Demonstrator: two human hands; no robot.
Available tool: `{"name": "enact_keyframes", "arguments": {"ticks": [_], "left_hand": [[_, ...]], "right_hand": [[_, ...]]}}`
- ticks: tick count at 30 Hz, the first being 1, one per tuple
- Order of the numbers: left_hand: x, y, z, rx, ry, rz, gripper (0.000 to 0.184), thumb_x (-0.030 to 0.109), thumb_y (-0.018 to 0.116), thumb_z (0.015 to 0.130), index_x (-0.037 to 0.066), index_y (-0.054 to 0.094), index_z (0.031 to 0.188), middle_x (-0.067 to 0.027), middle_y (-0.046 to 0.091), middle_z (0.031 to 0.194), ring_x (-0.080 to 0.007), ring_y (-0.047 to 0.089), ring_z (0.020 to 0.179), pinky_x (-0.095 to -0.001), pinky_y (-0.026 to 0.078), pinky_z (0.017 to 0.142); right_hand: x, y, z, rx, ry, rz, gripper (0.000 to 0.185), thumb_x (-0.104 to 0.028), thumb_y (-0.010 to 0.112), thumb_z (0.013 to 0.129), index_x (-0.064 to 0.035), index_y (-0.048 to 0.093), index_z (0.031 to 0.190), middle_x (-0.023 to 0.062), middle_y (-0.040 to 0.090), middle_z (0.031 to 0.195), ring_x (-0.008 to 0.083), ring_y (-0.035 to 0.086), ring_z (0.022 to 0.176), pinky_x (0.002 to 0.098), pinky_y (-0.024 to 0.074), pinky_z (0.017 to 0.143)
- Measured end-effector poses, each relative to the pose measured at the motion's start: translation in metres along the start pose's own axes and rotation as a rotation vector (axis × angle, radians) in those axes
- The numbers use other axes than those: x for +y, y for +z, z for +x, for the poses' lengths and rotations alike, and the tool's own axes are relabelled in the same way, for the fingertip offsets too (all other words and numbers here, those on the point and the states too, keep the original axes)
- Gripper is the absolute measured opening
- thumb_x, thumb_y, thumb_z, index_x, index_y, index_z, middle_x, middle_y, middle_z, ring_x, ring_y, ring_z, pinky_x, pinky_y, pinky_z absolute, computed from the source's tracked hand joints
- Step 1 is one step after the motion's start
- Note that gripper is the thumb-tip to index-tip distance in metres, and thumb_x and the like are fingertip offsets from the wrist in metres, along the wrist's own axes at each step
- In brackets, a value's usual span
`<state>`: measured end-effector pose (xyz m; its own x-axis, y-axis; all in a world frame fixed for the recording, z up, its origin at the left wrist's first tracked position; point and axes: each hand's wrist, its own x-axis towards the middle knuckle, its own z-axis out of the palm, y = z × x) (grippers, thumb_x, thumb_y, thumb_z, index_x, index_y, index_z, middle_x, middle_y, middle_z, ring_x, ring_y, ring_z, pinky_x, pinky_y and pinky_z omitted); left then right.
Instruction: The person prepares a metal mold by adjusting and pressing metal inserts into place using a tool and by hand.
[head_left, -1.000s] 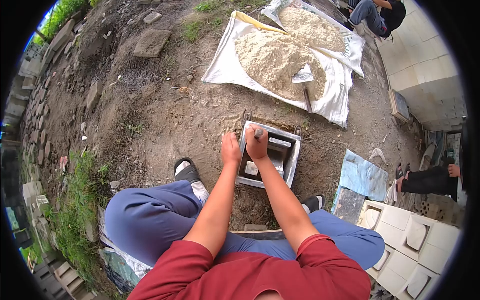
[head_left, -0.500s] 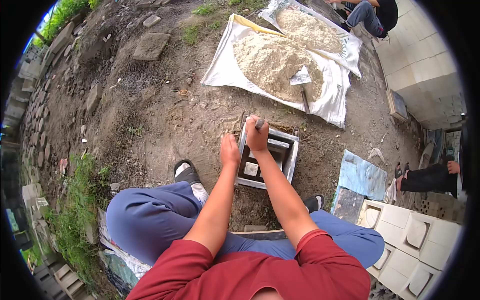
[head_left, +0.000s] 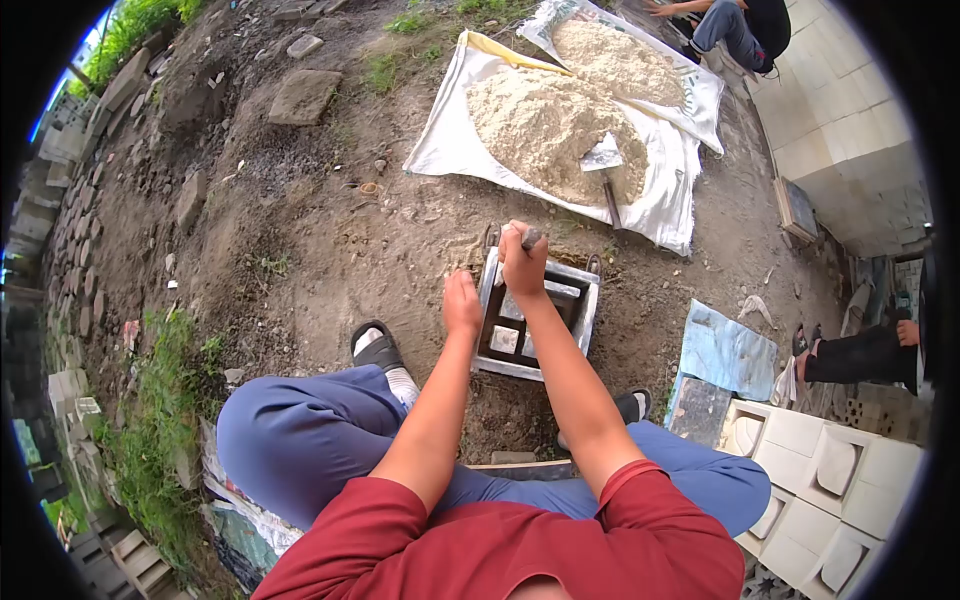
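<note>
A square metal block mould (head_left: 508, 370) stands on the ground between my feet, divided inside into compartments with pale square cores (head_left: 504, 340). My right hand (head_left: 522, 268) is closed around a dark, round-ended handle (head_left: 532, 239) over the mould's far left part; whatever lies below the fist is hidden. Beside the mould's left wall is my left hand (head_left: 461, 302), its fingers stretched out and holding nothing. I cannot tell whether it touches the wall.
Beyond the mould, white sacks (head_left: 440, 140) bear heaps of pale sandy mix (head_left: 545, 120), with a trowel (head_left: 602, 155) lying on one. Pale moulded blocks (head_left: 800, 440) and a blue sheet (head_left: 727, 352) are at right. Two other people, one crouching (head_left: 735, 35), are at the right edge.
My right hand has shifted slightly right and toward the mould's middle with the handle. My left hand stays beside the mould. My right foot has moved slightly.
</note>
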<state>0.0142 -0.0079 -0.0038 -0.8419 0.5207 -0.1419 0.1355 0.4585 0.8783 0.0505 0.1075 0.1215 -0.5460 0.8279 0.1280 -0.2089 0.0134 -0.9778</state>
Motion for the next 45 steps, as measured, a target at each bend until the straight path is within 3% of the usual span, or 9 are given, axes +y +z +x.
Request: {"name": "enact_keyframes", "arguments": {"ticks": [5, 12, 18, 21, 29, 30, 35, 38, 45], "left_hand": [[0.001, 0.0, 0.001, 0.004, 0.004, 0.028, 0.05, 0.036, 0.033, 0.108, 0.0, 0.063, 0.124, -0.0238, 0.056, 0.14, -0.0428, 0.043, 0.139, -0.0469, 0.031, 0.118], [0.005, -0.002, -0.001, 0.027, 0.051, 0.025, 0.048, 0.034, 0.031, 0.108, 0.0, 0.064, 0.117, -0.0265, 0.058, 0.132, -0.0445, 0.046, 0.133, -0.0474, 0.034, 0.114], [0.004, -0.003, 0.001, -0.016, -0.016, 0.019, 0.05, 0.036, 0.032, 0.108, 0.0, 0.064, 0.121, -0.0242, 0.057, 0.137, -0.0447, 0.044, 0.136, -0.047, 0.031, 0.118], [0.0, -0.002, 0.0, 0.0, 0.0, 0.048, 0.051, 0.036, 0.032, 0.108, 0.0, 0.064, 0.123, -0.024, 0.055, 0.141, -0.0435, 0.042, 0.139, -0.0461, 0.03, 0.119], [0.001, 0.001, -0.006, 0.029, -0.035, 0.036, 0.052, 0.038, 0.034, 0.108, 0.0, 0.062, 0.128, -0.0247, 0.053, 0.144, -0.0437, 0.04, 0.141, -0.0479, 0.029, 0.119], [0.001, 0.001, -0.004, 0.042, -0.023, 0.049, 0.051, 0.037, 0.034, 0.108, 0.0, 0.063, 0.126, -0.0248, 0.054, 0.143, -0.044, 0.041, 0.141, -0.0481, 0.029, 0.119], [0.003, 0.001, 0.003, 0.038, 0.015, 0.044, 0.05, 0.036, 0.035, 0.108, -0.001, 0.064, 0.123, -0.0249, 0.055, 0.142, -0.0445, 0.041, 0.14, -0.0479, 0.03, 0.119], [0.003, -0.001, -0.001, 0.028, 0.023, 0.033, 0.05, 0.036, 0.035, 0.108, -0.001, 0.063, 0.124, -0.0249, 0.055, 0.141, -0.0445, 0.04, 0.141, -0.0473, 0.03, 0.119], [0.005, -0.001, -0.003, 0.049, 0.029, 0.04, 0.049, 0.035, 0.036, 0.107, -0.004, 0.061, 0.125, -0.0264, 0.055, 0.14, -0.0461, 0.04, 0.14, -0.0478, 0.03, 0.119]], "right_hand": [[0.031, -0.008, -0.011, -0.048, -0.277, -0.288, 0.038, -0.012, 0.052, 0.099, -0.007, 0.041, 0.062, -0.0025, 0.04, 0.056, 0.0061, 0.034, 0.05, 0.0286, 0.0286, 0.047], [0.008, 0.0, 0.001, -0.159, 0.041, -0.181, 0.038, -0.015, 0.056, 0.099, -0.0049, 0.044, 0.065, -0.0001, 0.038, 0.055, 0.0079, 0.036, 0.056, 0.0338, 0.0307, 0.051], [-0.024, 0.004, -0.002, -0.164, -0.086, -0.351, 0.036, -0.013, 0.055, 0.097, -0.0025, 0.044, 0.065, 0.003, 0.039, 0.055, 0.0105, 0.038, 0.054, 0.0346, 0.0312, 0.051], [0.043, -0.015, -0.017, -0.079, -0.142, -0.252, 0.035, -0.013, 0.055, 0.096, -0.0008, 0.045, 0.065, 0.0052, 0.04, 0.055, 0.0136, 0.038, 0.052, 0.0362, 0.0324, 0.05], [-0.025, 0.012, -0.019, -0.137, -0.102, -0.337, 0.036, -0.012, 0.056, 0.096, -0.0002, 0.043, 0.066, 0.0081, 0.036, 0.056, 0.0133, 0.034, 0.053, 0.0366, 0.031, 0.05], [-0.026, 0.01, -0.025, -0.147, -0.099, -0.335, 0.036, -0.01, 0.053, 0.097, -0.004, 0.043, 0.062, -0.0001, 0.041, 0.054, 0.0083, 0.036, 0.051, 0.0315, 0.0297, 0.048], [0.027, -0.015, -0.037, -0.129, -0.219, -0.294, 0.035, -0.01, 0.051, 0.095, -0.0047, 0.043, 0.061, -0.0004, 0.043, 0.056, 0.0067, 0.038, 0.052, 0.0296, 0.0309, 0.048], [0.011, -0.008, -0.035, -0.064, 0.037, -0.177, 0.034, -0.009, 0.055, 0.096, 0.0, 0.04, 0.066, 0.0065, 0.032, 0.058, 0.0127, 0.033, 0.055, 0.0362, 0.0297, 0.052], [-0.001, -0.015, -0.075, -0.162, -0.117, -0.265, 0.032, -0.009, 0.055, 0.094, 0.0013, 0.043, 0.067, 0.0107, 0.037, 0.057, 0.0168, 0.035, 0.053, 0.0365, 0.0315, 0.051]]}}
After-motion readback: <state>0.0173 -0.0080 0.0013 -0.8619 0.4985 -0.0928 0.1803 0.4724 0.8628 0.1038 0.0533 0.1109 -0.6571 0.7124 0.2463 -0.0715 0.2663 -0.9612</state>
